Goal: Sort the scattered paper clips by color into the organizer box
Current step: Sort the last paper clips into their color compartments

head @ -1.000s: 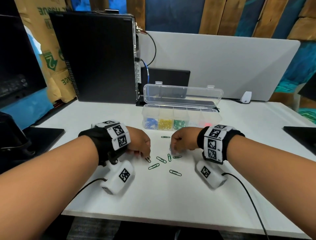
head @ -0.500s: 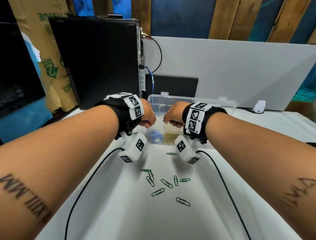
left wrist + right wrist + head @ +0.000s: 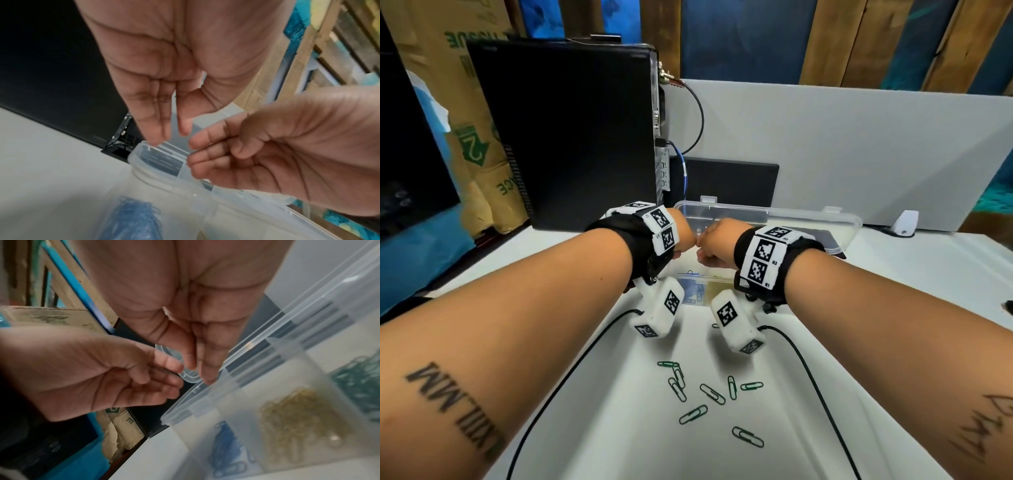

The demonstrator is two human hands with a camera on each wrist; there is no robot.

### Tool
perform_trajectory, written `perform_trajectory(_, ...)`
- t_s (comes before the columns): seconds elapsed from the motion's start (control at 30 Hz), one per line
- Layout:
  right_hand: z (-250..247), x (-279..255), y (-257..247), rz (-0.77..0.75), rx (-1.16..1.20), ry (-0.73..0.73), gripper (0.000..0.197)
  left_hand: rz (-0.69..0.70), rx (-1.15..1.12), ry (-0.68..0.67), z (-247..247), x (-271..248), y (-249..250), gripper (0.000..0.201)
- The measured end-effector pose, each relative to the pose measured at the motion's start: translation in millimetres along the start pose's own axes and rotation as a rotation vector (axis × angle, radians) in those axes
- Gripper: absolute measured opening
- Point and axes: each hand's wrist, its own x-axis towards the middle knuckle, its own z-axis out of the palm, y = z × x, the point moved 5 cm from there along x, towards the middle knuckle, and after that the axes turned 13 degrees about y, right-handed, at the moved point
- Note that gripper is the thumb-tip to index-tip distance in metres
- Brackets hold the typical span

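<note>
Both hands hover close together above the clear organizer box [image 3: 709,277], whose lid [image 3: 767,219] stands open behind it. My left hand [image 3: 172,134] points its fingers down over the box's left end, thumb a little apart, and no clip shows in it. My right hand [image 3: 197,369] also hangs fingers-down over the box wall [image 3: 205,402], with nothing visible between thumb and fingers. Blue clips [image 3: 226,451], yellow clips [image 3: 298,418] and green clips [image 3: 359,378] fill separate compartments. Several green paper clips [image 3: 712,394] lie scattered on the white table [image 3: 619,428] between my forearms.
A black computer tower [image 3: 568,137] stands left of the box and a white divider panel [image 3: 825,147] runs along the back. A flat black device [image 3: 726,181] leans behind the lid. Wrist-camera cables [image 3: 808,370] trail across the table beside the clips.
Both hands rose from the green clips on the table and travelled forward to the box. Over the last half second they drew closer together above it.
</note>
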Motion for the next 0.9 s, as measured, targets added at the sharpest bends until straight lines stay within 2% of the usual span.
perform_trajectory(0.1,-1.0,-10.3,-0.9,-0.036,-0.041,-0.017,0.02,0.04,-0.022,0.036,-6.8,-12.9,-1.6,0.026)
perform_trajectory(0.23,-18.8,-38.3,-1.4,-0.136,-0.027,0.046,0.024,0.1,-0.104,0.068,-18.2,-38.3,-1.5,0.03)
perform_trajectory(0.3,-27.3,-56.8,-1.1,-0.225,-0.023,0.043,0.026,0.105,-0.084,-0.008,-15.2,-57.6,-4.6,0.03)
perform_trajectory(0.37,-29.4,-73.8,8.3,-0.25,-0.07,-0.018,0.029,0.137,0.044,-0.14,-2.3,-79.8,-8.7,0.025)
perform_trajectory(0.43,-24.7,-86.9,21.9,-0.264,-0.258,-0.097,0.025,0.186,0.294,-0.223,10.3,-98.5,-17.4,0.019)
perform_trajectory(0.47,-21.2,-91.1,30.4,-0.278,-0.415,-0.135,0.024,0.216,0.384,-0.237,16.2,-105.1,-22.2,0.024)
perform_trajectory(0.53,-15.4,-98.1,47.0,-0.329,-0.745,-0.177,0.036,0.228,0.457,-0.297,29.2,-116.2,-31.3,0.033)
perform_trajectory(0.6,-11.0,-109.0,56.9,-0.335,-0.895,-0.226,0.047,0.273,0.526,-0.328,38.3,-127.0,-35.4,0.04)
perform_trajectory(0.77,-8.6,-135.2,63.3,-0.4,-0.937,-0.282,0.055,0.337,0.466,-0.335,49.3,-146.4,-39.7,0.05)
perform_trajectory(0.9,-10.0,-153.6,71.2,-0.406,-0.845,-0.324,0.054,0.384,0.412,-0.354,53.3,-157.0,-35.9,0.052)
